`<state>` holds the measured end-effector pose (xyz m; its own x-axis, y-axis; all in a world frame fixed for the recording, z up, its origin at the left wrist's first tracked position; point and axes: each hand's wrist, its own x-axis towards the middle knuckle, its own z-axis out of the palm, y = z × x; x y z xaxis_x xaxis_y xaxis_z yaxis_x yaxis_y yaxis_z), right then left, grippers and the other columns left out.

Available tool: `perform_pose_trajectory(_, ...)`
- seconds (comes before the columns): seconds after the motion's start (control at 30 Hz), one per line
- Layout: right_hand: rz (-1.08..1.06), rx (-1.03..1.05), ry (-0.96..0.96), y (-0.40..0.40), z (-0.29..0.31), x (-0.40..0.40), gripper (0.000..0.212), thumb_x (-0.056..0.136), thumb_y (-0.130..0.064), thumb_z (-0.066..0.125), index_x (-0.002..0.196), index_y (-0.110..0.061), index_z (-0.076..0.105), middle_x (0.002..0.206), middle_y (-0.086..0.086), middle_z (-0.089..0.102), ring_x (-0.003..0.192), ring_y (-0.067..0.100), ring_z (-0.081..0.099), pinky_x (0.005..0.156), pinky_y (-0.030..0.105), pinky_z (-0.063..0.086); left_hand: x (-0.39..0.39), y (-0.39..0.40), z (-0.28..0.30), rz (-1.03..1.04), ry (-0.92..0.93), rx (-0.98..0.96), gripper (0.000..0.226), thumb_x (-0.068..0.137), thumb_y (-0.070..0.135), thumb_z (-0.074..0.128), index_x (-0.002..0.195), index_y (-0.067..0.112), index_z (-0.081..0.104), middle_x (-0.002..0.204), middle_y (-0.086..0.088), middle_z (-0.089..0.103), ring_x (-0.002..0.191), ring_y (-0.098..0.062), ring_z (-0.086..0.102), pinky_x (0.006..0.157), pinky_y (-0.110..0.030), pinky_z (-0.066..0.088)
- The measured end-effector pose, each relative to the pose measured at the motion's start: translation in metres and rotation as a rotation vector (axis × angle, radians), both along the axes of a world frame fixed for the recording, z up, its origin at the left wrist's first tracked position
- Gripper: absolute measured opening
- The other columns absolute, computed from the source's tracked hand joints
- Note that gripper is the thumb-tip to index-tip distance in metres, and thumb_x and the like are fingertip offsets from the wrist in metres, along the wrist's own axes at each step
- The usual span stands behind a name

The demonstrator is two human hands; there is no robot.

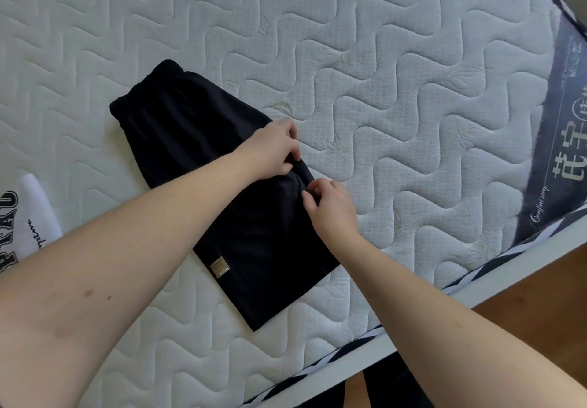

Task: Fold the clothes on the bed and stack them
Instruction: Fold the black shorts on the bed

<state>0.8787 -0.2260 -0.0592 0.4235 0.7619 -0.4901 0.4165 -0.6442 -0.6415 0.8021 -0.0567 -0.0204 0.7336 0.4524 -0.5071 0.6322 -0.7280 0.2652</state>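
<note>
Lying flat on the white quilted mattress (365,96), the pair of black fabric shorts with an elastic waistband (197,141) is already doubled lengthwise into one long dark strip. Its long axis runs diagonally, from the gathered waistband nearer the mattress's far left part down to the leg hem close to the near edge, where a small tan label (219,267) shows. Both hands meet at the strip's right-hand long edge, about midway along it. The left hand (273,150) reaches across the cloth from the left, its fingers curled and pinching the fabric at that edge. The right hand (330,207) sits just beside it, slightly nearer the hem, its thumb and fingertips also nipping the dark cloth, where a small pucker has gathered between the two grips. So the shorts spread away from the hands on both sides: waistband up and to the left, hem down towards the near edge. The hem end seems nearer the right hand, the waistband nearer the left. My judgement is that the pucker is being tidied before a crosswise fold bringing one end over the other.

A white printed garment with black lettering (22,217) lies at the mattress's left edge, well apart from the shorts.
</note>
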Motion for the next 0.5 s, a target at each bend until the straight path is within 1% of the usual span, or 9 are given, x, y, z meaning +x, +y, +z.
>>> perform_pose_trajectory(0.03, 0.019, -0.023, -0.028, 0.004, -0.001, -0.002, 0.028, 0.095, -0.038, 0.055, 0.116, -0.02, 0.061, 0.11, 0.0, 0.057, 0.101, 0.019, 0.053, 0.09, 0.036, 0.045, -0.002, -0.003, -0.002, -0.038, 0.052, 0.088, 0.021, 0.084, 0.027, 0.07, 0.105, 0.025, 0.071, 0.126, 0.001, 0.043, 0.114, -0.019, 0.042, 0.091, -0.036, 0.041)
perform_pose_trajectory(0.1, 0.054, -0.087, -0.083, 0.014, -0.001, -0.004, 0.034, 0.094, -0.042, 0.057, 0.122, -0.022, 0.06, 0.116, 0.001, 0.056, 0.108, 0.022, 0.052, 0.094, 0.039, 0.043, -0.007, -0.01, -0.007, -0.105, 0.149, 0.24, 0.032, 0.083, 0.04, 0.071, 0.114, 0.032, 0.067, 0.131, 0.001, 0.038, 0.117, -0.022, 0.039, 0.088, -0.039, 0.039)
perform_pose_trajectory(0.13, 0.079, -0.119, -0.109, 0.017, -0.002, -0.004, 0.034, 0.093, -0.042, 0.058, 0.122, -0.022, 0.06, 0.118, 0.001, 0.055, 0.109, 0.023, 0.052, 0.095, 0.039, 0.043, -0.01, -0.013, -0.01, -0.119, 0.18, 0.284, 0.037, 0.082, 0.044, 0.071, 0.118, 0.034, 0.064, 0.132, 0.0, 0.038, 0.118, -0.023, 0.039, 0.088, -0.04, 0.039)
perform_pose_trajectory(0.2, 0.114, -0.148, -0.142, 0.021, -0.002, -0.004, 0.027, 0.093, -0.036, 0.061, 0.116, -0.023, 0.062, 0.116, 0.001, 0.054, 0.11, 0.023, 0.051, 0.094, 0.036, 0.041, -0.017, -0.016, -0.015, -0.088, 0.204, 0.315, 0.043, 0.083, 0.045, 0.07, 0.124, 0.035, 0.06, 0.134, -0.001, 0.038, 0.118, -0.024, 0.04, 0.089, -0.041, 0.039)
perform_pose_trajectory(0.3, 0.118, -0.088, -0.144, 0.019, 0.003, 0.0, 0.016, 0.094, -0.027, 0.06, 0.106, -0.018, 0.064, 0.11, 0.002, 0.058, 0.104, 0.021, 0.052, 0.09, 0.033, 0.042, -0.022, -0.018, -0.019, 0.006, 0.184, 0.345, 0.035, 0.087, 0.038, 0.067, 0.12, 0.029, 0.06, 0.127, -0.001, 0.044, 0.113, -0.023, 0.043, 0.088, -0.04, 0.038)
perform_pose_trajectory(0.37, 0.113, -0.023, -0.135, 0.016, 0.008, 0.005, 0.012, 0.094, -0.023, 0.058, 0.1, -0.014, 0.063, 0.102, 0.002, 0.061, 0.095, 0.02, 0.054, 0.082, 0.031, 0.042, -0.021, -0.02, -0.021, 0.021, 0.147, 0.389, 0.023, 0.091, 0.028, 0.063, 0.113, 0.025, 0.062, 0.121, -0.001, 0.046, 0.108, -0.024, 0.045, 0.084, -0.039, 0.037)
perform_pose_trajectory(0.43, 0.09, 0.029, -0.134, 0.011, 0.013, 0.01, 0.008, 0.095, -0.019, 0.056, 0.096, -0.012, 0.06, 0.096, 0.002, 0.063, 0.085, 0.019, 0.053, 0.071, 0.031, 0.038, -0.018, -0.019, -0.023, 0.041, 0.081, 0.396, 0.016, 0.092, 0.023, 0.061, 0.107, 0.023, 0.063, 0.118, -0.001, 0.048, 0.106, -0.024, 0.045, 0.082, -0.038, 0.036)
perform_pose_trajectory(0.5, 0.066, 0.061, -0.148, 0.006, 0.017, 0.015, 0.006, 0.093, -0.012, 0.052, 0.095, -0.012, 0.058, 0.094, 0.001, 0.061, 0.081, 0.02, 0.053, 0.068, 0.034, 0.039, -0.016, -0.016, -0.022, 0.072, -0.012, 0.362, 0.013, 0.091, 0.025, 0.061, 0.103, 0.022, 0.064, 0.116, -0.001, 0.049, 0.107, -0.023, 0.045, 0.082, -0.038, 0.034)
